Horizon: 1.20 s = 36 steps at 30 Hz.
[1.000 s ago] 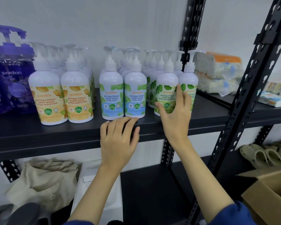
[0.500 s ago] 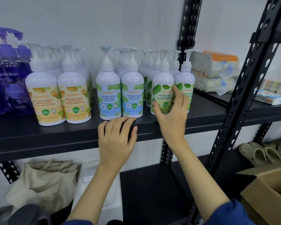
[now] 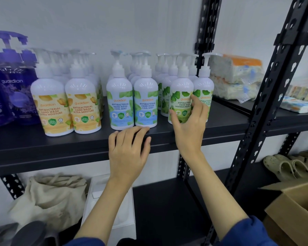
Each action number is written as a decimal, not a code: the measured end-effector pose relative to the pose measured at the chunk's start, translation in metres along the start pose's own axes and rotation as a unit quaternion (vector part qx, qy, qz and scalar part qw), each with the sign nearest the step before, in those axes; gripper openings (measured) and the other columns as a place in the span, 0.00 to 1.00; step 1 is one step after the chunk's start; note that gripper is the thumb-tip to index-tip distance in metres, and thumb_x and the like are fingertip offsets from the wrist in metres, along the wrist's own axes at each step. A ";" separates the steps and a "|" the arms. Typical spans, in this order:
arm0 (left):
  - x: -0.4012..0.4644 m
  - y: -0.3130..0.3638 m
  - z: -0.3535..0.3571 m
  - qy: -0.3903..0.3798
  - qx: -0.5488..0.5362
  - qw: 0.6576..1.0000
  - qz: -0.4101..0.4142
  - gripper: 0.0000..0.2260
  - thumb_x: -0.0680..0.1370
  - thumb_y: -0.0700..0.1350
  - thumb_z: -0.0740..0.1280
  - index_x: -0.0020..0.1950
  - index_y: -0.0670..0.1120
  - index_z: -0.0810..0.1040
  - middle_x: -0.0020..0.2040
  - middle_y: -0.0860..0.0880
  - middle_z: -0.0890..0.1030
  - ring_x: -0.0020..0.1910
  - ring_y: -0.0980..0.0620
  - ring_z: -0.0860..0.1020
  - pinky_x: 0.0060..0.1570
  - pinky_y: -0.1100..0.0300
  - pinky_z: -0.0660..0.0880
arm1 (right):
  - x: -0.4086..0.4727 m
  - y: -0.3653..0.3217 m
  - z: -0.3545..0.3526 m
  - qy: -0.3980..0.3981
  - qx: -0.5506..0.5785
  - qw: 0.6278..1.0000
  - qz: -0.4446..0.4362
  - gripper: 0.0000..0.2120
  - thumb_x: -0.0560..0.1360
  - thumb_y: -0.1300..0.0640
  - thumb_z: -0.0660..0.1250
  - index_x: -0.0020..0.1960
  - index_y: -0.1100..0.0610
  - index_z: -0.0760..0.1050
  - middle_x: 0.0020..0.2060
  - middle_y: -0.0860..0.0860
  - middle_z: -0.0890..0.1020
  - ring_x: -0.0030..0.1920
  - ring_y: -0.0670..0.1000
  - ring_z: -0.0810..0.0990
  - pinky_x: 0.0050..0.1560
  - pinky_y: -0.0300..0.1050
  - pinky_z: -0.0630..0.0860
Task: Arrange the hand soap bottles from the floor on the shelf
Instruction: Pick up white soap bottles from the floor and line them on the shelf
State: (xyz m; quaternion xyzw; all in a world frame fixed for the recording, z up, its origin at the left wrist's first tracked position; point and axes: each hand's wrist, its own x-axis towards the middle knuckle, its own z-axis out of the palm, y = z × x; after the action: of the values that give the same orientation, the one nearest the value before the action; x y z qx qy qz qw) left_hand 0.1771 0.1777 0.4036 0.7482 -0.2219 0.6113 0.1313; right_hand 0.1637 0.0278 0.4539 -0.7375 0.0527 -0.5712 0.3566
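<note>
The right hand (image 3: pixel 188 128) is applied to the front of a white pump bottle with a green leaf label marked "Maximum Protection" (image 3: pixel 180 102); the thumb is laid against the bottle's lower left side and the forefinger is raised to the label's right edge, so the bottle is held between curled digits. A second green-labelled pump bottle (image 3: pixel 204 93) is stood touching it, just right of the forefinger, and further green-labelled bottles are ranked behind. The left hand (image 3: pixel 127 151) is laid palm down on the front lip of the black metal shelf (image 3: pixel 43 148), fingers relaxed and slightly spread, nothing being held. Just beyond the left fingertips two white pump bottles with blue "Cool Mint" labels (image 3: pixel 133 103) are stood upright, side by side and touching. Further left of the left hand, two white pump bottles with yellow "Ultra Moisture" labels (image 3: pixel 66 107) are stood, and beyond them dark purple pump bottles (image 3: pixel 7 89). Right of the right hand, past a black perforated upright (image 3: pixel 205 32), wrapped tissue packs (image 3: pixel 235 75) are stacked. Below the left forearm a white rectangular box (image 3: pixel 110 206) and a cream cloth bag (image 3: pixel 52 197) are placed; below the right forearm a brown cardboard box (image 3: pixel 295 210) is open, with beige clogs (image 3: pixel 288 166) behind it.
</note>
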 end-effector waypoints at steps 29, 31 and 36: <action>0.009 -0.059 -0.154 -0.216 0.150 0.957 -0.123 0.16 0.76 0.49 0.56 0.47 0.43 0.82 0.41 0.46 0.83 0.38 0.43 0.80 0.41 0.52 0.73 | -0.067 -0.113 -0.017 -0.307 -0.049 0.941 -0.131 0.12 0.75 0.57 0.61 0.54 0.60 0.79 0.49 0.55 0.79 0.52 0.56 0.73 0.47 0.48 0.70; 0.002 -0.075 -0.181 -0.224 0.181 0.946 -0.147 0.16 0.76 0.49 0.57 0.48 0.43 0.82 0.42 0.46 0.83 0.40 0.43 0.80 0.41 0.52 0.74 | -0.086 -0.136 -0.007 -0.333 -0.005 0.932 -0.145 0.12 0.75 0.57 0.62 0.53 0.60 0.79 0.49 0.55 0.79 0.52 0.56 0.74 0.48 0.49 0.71; -0.029 -0.108 -0.253 -0.218 0.283 0.913 -0.199 0.10 0.75 0.46 0.62 0.45 0.43 0.81 0.40 0.46 0.83 0.37 0.43 0.80 0.37 0.55 0.72 | -0.139 -0.193 0.017 -0.401 0.080 0.890 -0.203 0.11 0.75 0.57 0.62 0.51 0.61 0.79 0.48 0.56 0.79 0.51 0.56 0.74 0.49 0.52 0.73</action>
State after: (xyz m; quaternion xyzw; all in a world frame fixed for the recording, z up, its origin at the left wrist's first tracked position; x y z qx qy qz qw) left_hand 0.0088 0.3945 0.4384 0.8973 0.0909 0.4316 -0.0183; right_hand 0.0677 0.2459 0.4530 -0.8672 -0.2919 -0.2888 0.2815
